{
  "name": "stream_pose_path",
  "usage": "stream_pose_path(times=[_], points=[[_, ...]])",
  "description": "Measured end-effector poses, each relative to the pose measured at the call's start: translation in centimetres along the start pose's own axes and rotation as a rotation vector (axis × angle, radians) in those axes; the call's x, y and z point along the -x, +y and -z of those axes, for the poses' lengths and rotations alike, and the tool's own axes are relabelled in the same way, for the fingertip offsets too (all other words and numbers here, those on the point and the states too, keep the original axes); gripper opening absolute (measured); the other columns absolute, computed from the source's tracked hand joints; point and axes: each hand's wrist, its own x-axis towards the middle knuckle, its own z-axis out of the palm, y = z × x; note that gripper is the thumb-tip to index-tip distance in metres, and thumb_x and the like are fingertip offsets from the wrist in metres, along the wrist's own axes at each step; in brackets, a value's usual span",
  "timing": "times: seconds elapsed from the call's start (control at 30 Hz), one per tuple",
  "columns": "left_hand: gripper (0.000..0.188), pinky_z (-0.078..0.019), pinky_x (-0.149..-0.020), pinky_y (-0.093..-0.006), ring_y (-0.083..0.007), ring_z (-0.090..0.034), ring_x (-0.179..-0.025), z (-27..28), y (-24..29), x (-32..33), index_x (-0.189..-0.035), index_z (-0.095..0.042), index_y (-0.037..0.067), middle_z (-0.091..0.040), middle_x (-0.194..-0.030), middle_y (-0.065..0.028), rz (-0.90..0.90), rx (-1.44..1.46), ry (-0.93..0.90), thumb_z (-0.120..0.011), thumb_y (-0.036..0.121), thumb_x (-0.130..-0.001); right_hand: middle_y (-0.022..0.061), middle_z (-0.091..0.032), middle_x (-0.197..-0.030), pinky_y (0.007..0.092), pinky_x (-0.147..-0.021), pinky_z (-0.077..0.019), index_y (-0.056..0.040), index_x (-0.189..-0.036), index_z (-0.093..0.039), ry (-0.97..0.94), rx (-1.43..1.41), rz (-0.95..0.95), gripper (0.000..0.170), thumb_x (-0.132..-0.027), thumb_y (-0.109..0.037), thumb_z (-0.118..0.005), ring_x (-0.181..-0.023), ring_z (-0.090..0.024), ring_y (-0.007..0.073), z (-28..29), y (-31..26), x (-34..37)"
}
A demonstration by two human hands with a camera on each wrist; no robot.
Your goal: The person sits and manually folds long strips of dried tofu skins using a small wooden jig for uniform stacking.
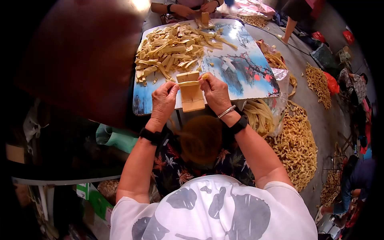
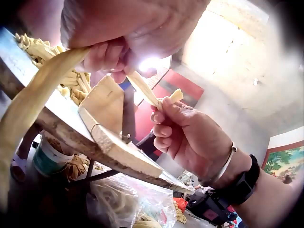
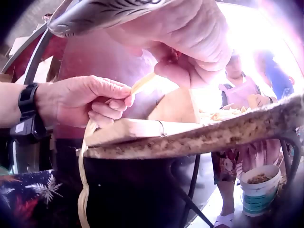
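Observation:
Both hands pinch a pale yellow flat strip [image 1: 189, 83], drawn across between them at the near edge of the table. My left hand [image 1: 163, 100] grips it between thumb and fingers, and a long tail of the strip [image 3: 81, 185] hangs below that hand in the right wrist view. My right hand [image 1: 217, 93] pinches near the other end; a short stub of strip sticks out past the thumb in the left wrist view. Under the strip is a wooden stand [image 1: 193, 102], a flat board with an upright piece and a thin band round the board, lying over the table's edge.
A heap of similar yellow pieces [image 1: 168, 48] covers the table's [image 1: 240, 86] left part. Opposite, another person's hands [image 1: 184, 10] work at a second wooden block. On the floor at right lie long strips [image 1: 260, 114] and a big knotted pile [image 1: 298, 148]. A bucket [image 3: 259, 199] stands below.

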Motion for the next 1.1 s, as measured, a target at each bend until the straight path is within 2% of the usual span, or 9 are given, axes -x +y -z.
stream_pose_path(times=[0.23,0.37,0.43,0.53,0.63,0.73,0.83,0.97,1.1], points=[[0.017,-0.0471,-0.061,-0.0302,-0.0149,-0.059,-0.063,-2.8,-4.0,-1.1,-0.089,-0.07,0.001,-0.065,-0.069,-0.0067,0.221,0.086,0.06,-0.063,0.017,-0.091,0.0154,-0.066,-0.089,0.0472,-0.073,-0.0522,-0.0054,-0.097,-0.061,-0.081,0.42,0.068,0.013,-0.087,-0.013,-0.059,-0.084,-0.063,0.0387,-1.8,4.5,-1.0],[0.018,-0.0426,-0.055,-0.0255,-0.0088,-0.052,-0.059,-1.6,-3.6,-0.4,-0.095,-0.068,0.001,-0.06,-0.071,0.0002,0.383,0.396,-0.047,-0.058,0.016,-0.096,0.0153,-0.068,-0.086,0.0428,-0.07,-0.0524,-0.0051,-0.097,-0.064,-0.278,0.157,-0.1,0.013,-0.09,-0.014,-0.056,-0.08,-0.066,0.0364,0.8,4.1,-1.0],[0.017,-0.0388,-0.054,-0.0209,-0.0054,-0.046,-0.058,-1.0,-3.0,1.0,-0.101,-0.067,0.002,-0.057,-0.075,0.0022,0.487,0.777,-0.112,-0.055,0.015,-0.098,0.0074,-0.065,-0.075,0.0308,-0.06,-0.0498,-0.0055,-0.1,-0.064,-0.374,-0.152,-0.298,0.016,-0.096,-0.018,-0.055,-0.067,-0.063,0.0204,2.2,4.0,0.2],[0.015,-0.0433,-0.065,-0.0213,-0.0077,-0.052,-0.068,-0.7,-1.1,3.3,-0.103,-0.064,0.001,-0.059,-0.079,-0.0001,0.406,0.781,-0.116,-0.056,0.012,-0.098,-0.0033,-0.057,-0.069,0.0188,-0.054,-0.0433,-0.0063,-0.103,-0.064,-0.436,-0.446,-0.484,0.017,-0.099,-0.02,-0.056,-0.06,-0.051,0.0041,3.6,2.8,2.7],[0.013,-0.0449,-0.072,-0.0235,-0.0093,-0.056,-0.075,-1.1,0.8,5.9,-0.102,-0.064,0.0,-0.064,-0.082,-0.0018,0.353,0.788,-0.127,-0.058,0.01,-0.097,0.0024,-0.062,-0.074,0.0227,-0.057,-0.047,-0.0025,-0.108,-0.065,-0.461,-0.301,-0.5,0.021,-0.096,-0.019,-0.059,-0.063,-0.057,0.0075,4.2,0.7,5.2],[0.013,-0.0471,-0.072,-0.0236,-0.0089,-0.058,-0.077,-1.8,2.4,8.6,-0.1,-0.067,0.0,-0.065,-0.084,-0.0014,0.32,0.629,-0.154,-0.056,0.006,-0.094,0.0165,-0.07,-0.092,0.0317,-0.074,-0.0541,-0.0013,-0.108,-0.067,-0.301,-0.097,-0.139,0.025,-0.089,-0.018,-0.068,-0.081,-0.07,0.023,3.7,-2.9,7.2],[0.011,-0.0454,-0.071,-0.0209,-0.0066,-0.056,-0.079,-2.8,3.8,11.1,-0.096,-0.066,-0.001,-0.063,-0.085,0.0015,0.268,0.551,-0.188,-0.056,0.003,-0.095,0.0132,-0.059,-0.083,0.0343,-0.07,-0.0521,-0.007,-0.106,-0.069,-0.166,-0.037,0.049,0.017,-0.093,-0.014,-0.061,-0.077,-0.064,0.0268,1.4,-1.7,9.5],[0.013,-0.0448,-0.069,-0.02,-0.0075,-0.056,-0.076,-4.1,2.8,14.3,-0.102,-0.063,0.002,-0.063,-0.084,0.0,0.342,0.532,-0.036,-0.056,0.012,-0.099,0.014,-0.055,-0.083,0.0368,-0.065,-0.0483,-0.0053,-0.091,-0.062,-0.042,-0.12,0.023,0.006,-0.093,-0.01,-0.06,-0.075,-0.058,0.0322,1.1,-3.1,11.4],[0.021,-0.0417,-0.053,-0.0221,-0.0056,-0.053,-0.062,-3.0,3.3,16.2,-0.093,-0.062,0.003,-0.061,-0.075,0.0008,1.267,1.111,-0.329,-0.061,0.023,-0.097,0.0109,-0.053,-0.085,0.031,-0.066,-0.0487,-0.0029,-0.096,-0.06,-0.186,-0.108,-0.021,0.006,-0.095,-0.008,-0.057,-0.071,-0.058,0.0243,1.2,-2.7,14.4]])
